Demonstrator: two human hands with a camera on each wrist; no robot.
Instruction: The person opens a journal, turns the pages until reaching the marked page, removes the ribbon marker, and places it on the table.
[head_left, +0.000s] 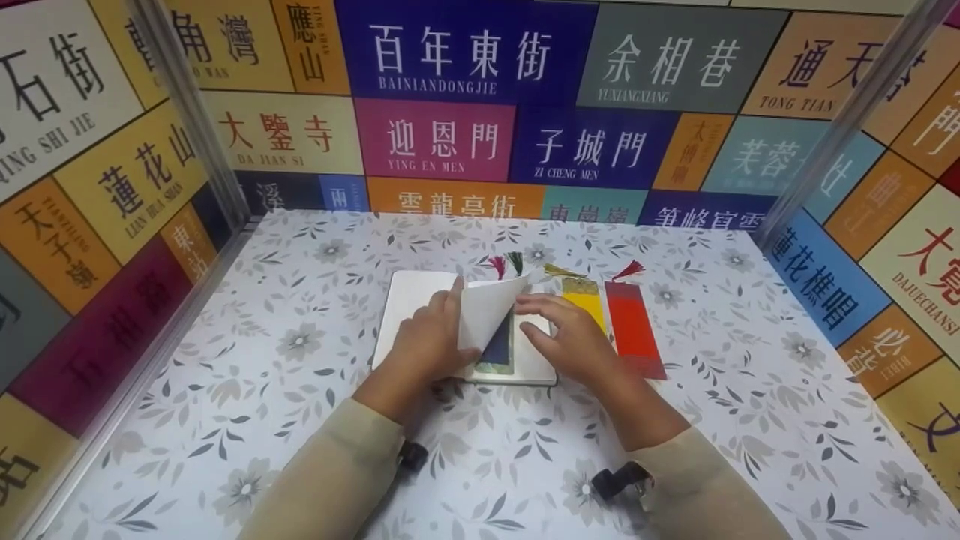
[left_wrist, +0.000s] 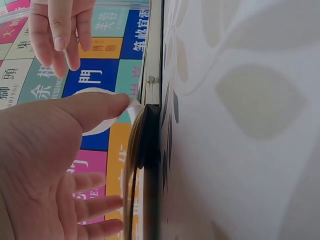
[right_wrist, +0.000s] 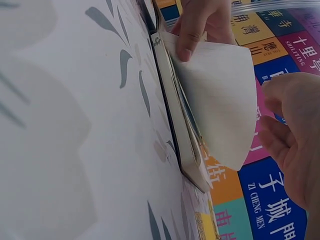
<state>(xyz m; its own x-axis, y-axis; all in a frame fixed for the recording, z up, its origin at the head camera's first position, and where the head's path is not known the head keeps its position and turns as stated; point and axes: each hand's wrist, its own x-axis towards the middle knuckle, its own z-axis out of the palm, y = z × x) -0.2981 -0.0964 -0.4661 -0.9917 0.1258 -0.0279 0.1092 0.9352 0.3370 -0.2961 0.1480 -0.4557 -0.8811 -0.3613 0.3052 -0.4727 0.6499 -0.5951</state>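
An open notebook (head_left: 405, 311) lies on the table, its bare pages facing up. One page (head_left: 487, 300) stands lifted and curled over a dark blue bookmark (head_left: 497, 346) on the right side. My left hand (head_left: 429, 341) lies over the left side and middle of the notebook, fingers straight. Its thumb (right_wrist: 187, 47) presses on the lifted page near the spine. My right hand (head_left: 574, 341) hovers at the notebook's right side with loosely bent fingers and nothing in its grasp; the right wrist view shows it apart from the page's free edge.
Right of the notebook lie a yellow bookmark (head_left: 582, 289) and a red bookmark (head_left: 634, 322), both tasselled. A pink-red tassel (head_left: 498, 265) and a green tassel (head_left: 514, 262) stick out past the notebook's far edge. Panels with coloured lettering (head_left: 435, 139) enclose the flowered table (head_left: 300, 420) at back and sides.
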